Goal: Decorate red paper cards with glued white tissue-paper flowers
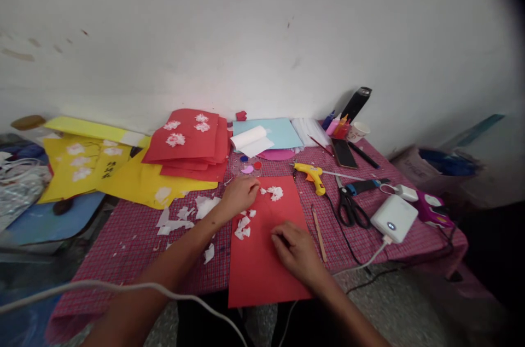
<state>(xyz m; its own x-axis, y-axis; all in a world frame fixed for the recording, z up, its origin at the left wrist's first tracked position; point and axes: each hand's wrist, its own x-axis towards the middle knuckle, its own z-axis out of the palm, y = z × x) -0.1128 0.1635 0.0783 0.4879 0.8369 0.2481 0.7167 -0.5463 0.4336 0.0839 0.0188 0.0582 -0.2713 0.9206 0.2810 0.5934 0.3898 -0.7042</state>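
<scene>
A red paper sheet (268, 276) lies at the table's front edge. My left hand (241, 196) is over its upper left part, fingertips pinched together; what they hold, if anything, is hidden. Right beside those fingertips is a small white paper bit (263, 191). A crumpled white paper flower (275, 193) sits near the sheet's top, and crumpled white paper pieces (242, 228) lie along its left side below my left hand. Resting on the sheet's right side, my right hand (296, 251) is loosely curled, its thumb apart from the fingers, with nothing visible in it.
Torn white paper (207, 206) litters the left. Red sheets with flowers (192, 142) are stacked behind. At right lie a yellow glue gun (312, 176), black scissors (351, 210), a wooden stick (319, 235) and a white power bank (394, 219). A white cable (156, 285) crosses the foreground.
</scene>
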